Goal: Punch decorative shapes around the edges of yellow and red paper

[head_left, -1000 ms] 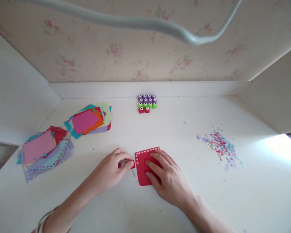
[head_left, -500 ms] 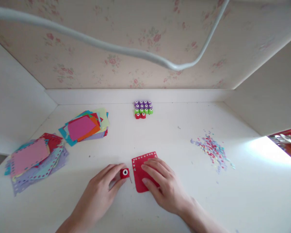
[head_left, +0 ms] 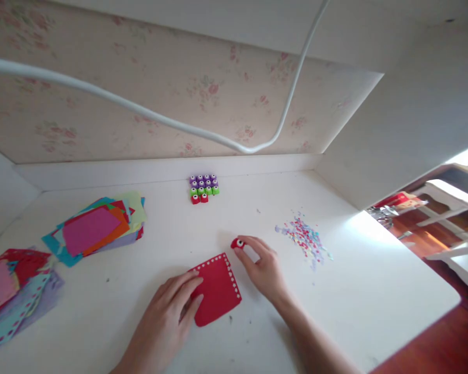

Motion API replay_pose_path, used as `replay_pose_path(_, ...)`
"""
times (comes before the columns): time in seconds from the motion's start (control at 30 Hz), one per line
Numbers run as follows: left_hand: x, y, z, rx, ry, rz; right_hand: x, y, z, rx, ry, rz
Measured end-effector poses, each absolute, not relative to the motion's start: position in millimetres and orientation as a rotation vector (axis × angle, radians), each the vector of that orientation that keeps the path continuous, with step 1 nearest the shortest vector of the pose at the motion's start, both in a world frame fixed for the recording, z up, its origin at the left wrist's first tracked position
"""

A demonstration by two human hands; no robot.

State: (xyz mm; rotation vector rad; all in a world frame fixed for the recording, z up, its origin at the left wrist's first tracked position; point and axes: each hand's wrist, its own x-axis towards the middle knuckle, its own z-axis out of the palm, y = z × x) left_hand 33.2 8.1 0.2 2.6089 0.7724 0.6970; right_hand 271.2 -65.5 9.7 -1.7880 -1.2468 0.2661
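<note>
A red card lies on the white table, with small punched holes along its top and right edges. My left hand rests over the card's left side, its fingers laid on the surface and spread a little. To the right of the card's top corner, my right hand pinches a small red craft punch between thumb and fingers. The punch has a white button with a dark mark and is apart from the card. Part of the card's left edge is hidden under my left hand.
Several purple, green and red punches stand in rows at the back. Coloured paper sheets are piled at left, and punched sheets lie nearer. Confetti is scattered at right. A white cable hangs across the front.
The red punch has passed from my left hand to my right. My left hand now rests on the card, which has turned so its punched side edge faces right. The view has swung right.
</note>
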Motion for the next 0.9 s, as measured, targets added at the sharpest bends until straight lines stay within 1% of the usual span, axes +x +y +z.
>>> replay_pose_path(0.07,30.0,8.2,-3.3,2.693,0.728,0.657,294.6,-59.9,0.7,-1.916,-1.138,0.045)
replay_pose_path(0.13,28.1,7.0,-4.4,2.735,0.704,0.636,314.8,-56.6,-7.3,-2.022,-1.104,-0.099)
replay_pose_path(0.27,28.0,4.8,-1.4,2.69,0.721,0.639,333.4,-55.8,-12.8,-2.187,-1.114,-0.116)
replay_pose_path(0.37,27.5,10.1,1.8,2.617,0.752,0.639,327.1,-58.0,-5.3,-2.17,-1.098,-0.227)
replay_pose_path(0.47,28.5,28.3,4.0,2.546,0.801,0.631,305.6,-62.1,6.3,-1.994,-1.166,-0.316)
replay_pose_path(0.53,32.5,47.5,4.8,2.515,0.828,0.636,285.1,-65.5,12.5,-1.857,-1.291,-0.202)
replay_pose_path(0.63,45.9,80.2,5.8,2.519,0.861,0.635,254.5,-70.6,19.9,-1.736,-1.554,0.079)
replay_pose_path(0.73,66.2,108.6,6.6,2.551,0.919,0.641,237.8,-74.5,26.7,-1.77,-1.752,0.256)
replay_pose_path(0.9,102.8,142.5,7.1,2.629,0.938,0.655,246.4,-76.9,24.8,-1.913,-1.844,0.345)
